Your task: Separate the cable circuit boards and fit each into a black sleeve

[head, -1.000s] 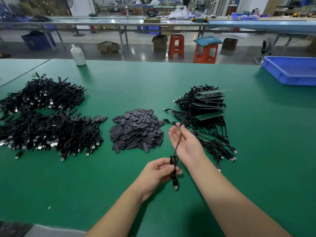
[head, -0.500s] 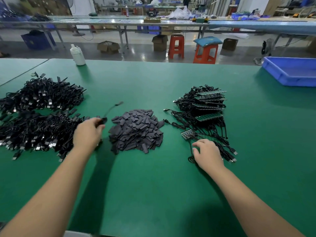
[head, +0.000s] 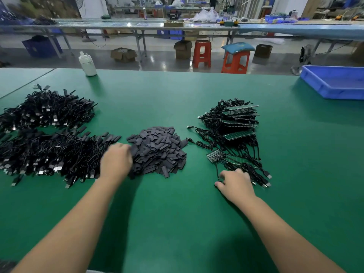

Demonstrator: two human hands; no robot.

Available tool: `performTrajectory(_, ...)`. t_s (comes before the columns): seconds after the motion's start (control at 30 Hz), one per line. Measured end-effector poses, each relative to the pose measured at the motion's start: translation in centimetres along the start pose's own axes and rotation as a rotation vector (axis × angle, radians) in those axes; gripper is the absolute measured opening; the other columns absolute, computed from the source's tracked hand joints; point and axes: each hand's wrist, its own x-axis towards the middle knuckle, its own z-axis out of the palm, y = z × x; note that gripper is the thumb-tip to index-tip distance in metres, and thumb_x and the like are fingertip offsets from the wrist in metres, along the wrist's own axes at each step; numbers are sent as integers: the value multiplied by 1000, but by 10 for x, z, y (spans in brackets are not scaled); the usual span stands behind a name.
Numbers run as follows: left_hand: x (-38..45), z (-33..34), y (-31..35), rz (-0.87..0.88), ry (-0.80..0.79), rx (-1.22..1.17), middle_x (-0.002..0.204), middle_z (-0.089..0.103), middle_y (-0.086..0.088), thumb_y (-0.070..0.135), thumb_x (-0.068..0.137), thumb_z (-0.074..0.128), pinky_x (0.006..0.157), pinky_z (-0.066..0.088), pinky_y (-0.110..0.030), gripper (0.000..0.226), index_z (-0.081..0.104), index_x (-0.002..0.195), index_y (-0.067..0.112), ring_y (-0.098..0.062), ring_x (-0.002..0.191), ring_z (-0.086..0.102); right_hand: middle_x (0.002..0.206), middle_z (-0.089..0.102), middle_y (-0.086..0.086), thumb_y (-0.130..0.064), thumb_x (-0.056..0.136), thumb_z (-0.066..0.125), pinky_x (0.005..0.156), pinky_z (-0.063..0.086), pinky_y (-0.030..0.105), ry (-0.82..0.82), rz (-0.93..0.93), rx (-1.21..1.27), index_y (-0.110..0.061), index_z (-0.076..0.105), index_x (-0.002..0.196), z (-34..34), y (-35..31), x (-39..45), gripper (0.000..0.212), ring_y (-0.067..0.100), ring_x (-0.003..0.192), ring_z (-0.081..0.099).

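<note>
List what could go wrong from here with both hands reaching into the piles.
1. The cables by the right hand are tangled; pulling one may drag the boards out of their stack.
2. The left hand, blurred, meets the loose sleeves at their edge; it may scatter them or grab several.

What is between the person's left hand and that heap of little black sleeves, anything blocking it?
Nothing visible. The left hand is already at the left edge of the pile of black sleeves, its fingers reaching into it. The finished cables lie to its left, out of the way. Whether it has a sleeve yet is hidden by the hand.
</note>
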Motion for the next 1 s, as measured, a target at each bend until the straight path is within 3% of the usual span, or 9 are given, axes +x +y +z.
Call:
performTrajectory(0.1, -25, 22, 59, -89, -228, -361, 88, 74, 4, 17, 94, 58, 61, 49, -23, 19, 74, 103, 23, -10, 63, 62, 98, 69, -2, -38, 96, 57, 74, 49, 31, -85, 23, 200, -21, 63, 106, 3, -6, -2, 21, 22, 91, 62)
performTrajectory(0.2, -56, 49, 118, -365, -534, -860, 87, 74, -1, 17, 96, 58, 71, 58, -32, 21, 68, 114, 13, -17, 73, 70, 78, 56, -10, -37, 94, 59, 61, 41, 29, -94, -61, 282, -25, 59, 94, 8, -15, -10, 12, 19, 80, 59)
performTrajectory(0.37, -63, 59, 168, -636, -525, -1256, 92, 69, -9, 16, 94, 63, 81, 59, -33, 29, 56, 120, 4, -20, 81, 68, 96, 56, -8, -43, 93, 59, 75, 45, 32, -37, -252, 267, -31, 61, 101, 19, -30, -28, 15, 19, 92, 59)
performTrajectory(0.53, -64, 57, 189, -814, -651, -1271, 78, 64, -20, 5, 89, 68, 55, 52, -28, 10, 60, 85, 0, -21, 54, 60, 117, 62, -9, -38, 93, 60, 87, 46, 33, 51, -390, 257, -29, 66, 114, 22, -33, -37, 23, 17, 111, 54)
performTrajectory(0.63, -66, 56, 195, -876, -595, -1338, 69, 60, -19, -7, 87, 63, 45, 52, -26, 10, 60, 80, 0, -21, 46, 59, 108, 64, -8, -49, 94, 55, 85, 44, 33, 86, -409, 181, -29, 68, 107, 21, -31, -41, 28, 17, 102, 54)
performTrajectory(0.7, -65, 54, 195, -763, -529, -1244, 77, 66, -15, -1, 88, 65, 60, 58, -32, 3, 65, 88, 2, -24, 62, 65, 92, 63, -7, -58, 96, 43, 80, 45, 34, 164, -325, 218, -27, 68, 98, 19, -27, -42, 39, 16, 91, 52)
performTrajectory(0.77, -59, 48, 191, -487, -422, -992, 84, 71, -3, 11, 90, 68, 77, 57, -31, 3, 69, 90, 13, -20, 77, 67, 99, 63, -6, -55, 99, 39, 88, 46, 33, 301, -192, 327, -23, 67, 107, 10, -19, -36, 43, 14, 98, 51)
performTrajectory(0.9, -52, 21, 189, 21, -311, -777, 80, 67, 20, 18, 93, 65, 67, 38, -1, 10, 68, 90, 28, 9, 77, 59, 149, 43, 0, -51, 97, 49, 118, 26, 40, 406, -182, 333, -18, 41, 146, -25, -1, -12, 60, 20, 142, 29)
performTrajectory(1.0, -49, 9, 191, 236, -283, -756, 84, 71, 16, 16, 93, 65, 74, 44, -4, 10, 71, 98, 22, 12, 76, 61, 147, 46, -3, -45, 93, 60, 118, 26, 44, 395, -313, 344, -21, 44, 146, -55, 6, 0, 60, 21, 143, 30)
